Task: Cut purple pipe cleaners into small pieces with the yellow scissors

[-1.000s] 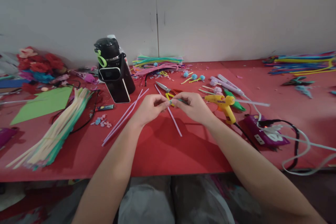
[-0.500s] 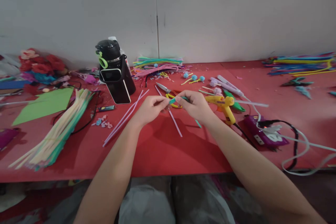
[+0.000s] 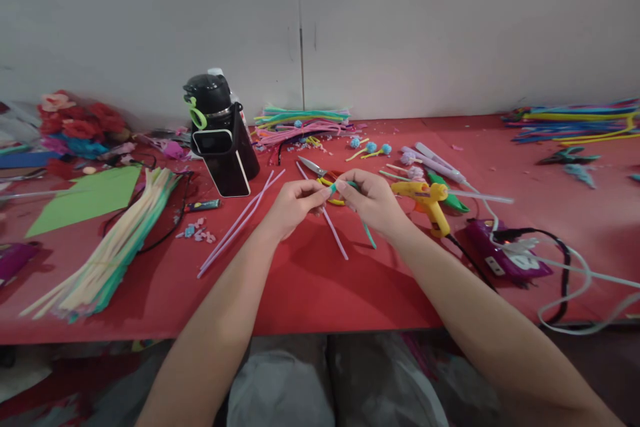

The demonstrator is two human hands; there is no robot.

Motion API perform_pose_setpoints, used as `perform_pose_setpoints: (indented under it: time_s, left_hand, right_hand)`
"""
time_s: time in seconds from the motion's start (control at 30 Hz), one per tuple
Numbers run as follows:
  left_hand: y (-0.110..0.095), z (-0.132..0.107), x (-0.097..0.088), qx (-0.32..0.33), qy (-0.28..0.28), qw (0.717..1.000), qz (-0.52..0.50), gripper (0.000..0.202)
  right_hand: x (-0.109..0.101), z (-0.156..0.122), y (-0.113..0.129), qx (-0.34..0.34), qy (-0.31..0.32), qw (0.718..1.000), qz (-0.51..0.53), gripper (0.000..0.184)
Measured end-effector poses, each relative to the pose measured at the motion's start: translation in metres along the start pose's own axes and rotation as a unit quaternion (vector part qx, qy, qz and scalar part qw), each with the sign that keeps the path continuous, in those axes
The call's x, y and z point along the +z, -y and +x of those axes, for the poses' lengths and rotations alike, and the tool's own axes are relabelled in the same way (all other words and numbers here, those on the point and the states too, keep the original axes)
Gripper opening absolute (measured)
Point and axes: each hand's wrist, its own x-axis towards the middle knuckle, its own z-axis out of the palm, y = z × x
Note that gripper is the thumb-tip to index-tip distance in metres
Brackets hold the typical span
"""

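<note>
My left hand [image 3: 301,205] and my right hand [image 3: 371,200] meet over the middle of the table, thumbs and fingertips pinched close together. Between them runs a green pipe cleaner [image 3: 369,236]; both hands grip it, and its loose end hangs below my right palm. Part of it is hidden by the fingers. Just behind the hands lie scissors [image 3: 311,167] with yellow-orange handles. Under them a lilac pipe cleaner [image 3: 336,235] rests on the red table [image 3: 310,300]. Two more lilac pipe cleaners [image 3: 235,233] lie left of my left hand.
A yellow glue gun [image 3: 425,200] lies right of my right hand, near a purple power strip [image 3: 507,257] with looping cables. At the left are a black bottle [image 3: 207,97] with a phone [image 3: 226,163] against it, a pipe-cleaner bundle [image 3: 115,240] and green paper [image 3: 90,197].
My hands have drawn closer together, the left shifting right. The green pipe cleaner's hanging end has swung left, and more of it shows below my right hand.
</note>
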Motion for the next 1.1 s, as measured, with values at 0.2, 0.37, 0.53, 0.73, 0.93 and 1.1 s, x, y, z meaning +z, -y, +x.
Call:
perform_pose_setpoints:
  time_s: [0.2, 0.37, 0.53, 0.73, 0.93, 1.1]
  left_hand:
    - [-0.0076, -0.0029, -0.0009, -0.104, 0.030, 0.989, -0.101, 0.032]
    - [-0.0073, -0.0028, -0.0013, -0.110, 0.040, 0.989, -0.093, 0.035]
    - [-0.0061, -0.0022, 0.0006, -0.102, 0.022, 0.992, -0.075, 0.033]
    - [-0.0028, -0.0012, 0.0020, -0.032, -0.001, 0.999, -0.015, 0.031]
    - [-0.0019, -0.0019, 0.0023, 0.067, -0.021, 0.988, 0.138, 0.033]
    - [-0.0043, -0.0047, 0.0032, 0.148, -0.054, 0.947, 0.281, 0.033]
  right_hand:
    - [-0.0033, 0.0003, 0.0023, -0.018, 0.027, 0.999, -0.025, 0.040]
    - [-0.0062, 0.0020, 0.0017, -0.029, 0.035, 0.998, -0.033, 0.032]
    - [-0.0067, 0.0023, 0.0018, -0.051, 0.017, 0.996, -0.073, 0.025]
    - [-0.0066, 0.0022, 0.0042, -0.059, 0.001, 0.993, -0.107, 0.021]
    - [-0.0062, 0.0023, 0.0026, -0.057, -0.012, 0.992, -0.111, 0.022]
    - [-0.0071, 0.0033, -0.0021, -0.028, -0.013, 0.995, -0.097, 0.029]
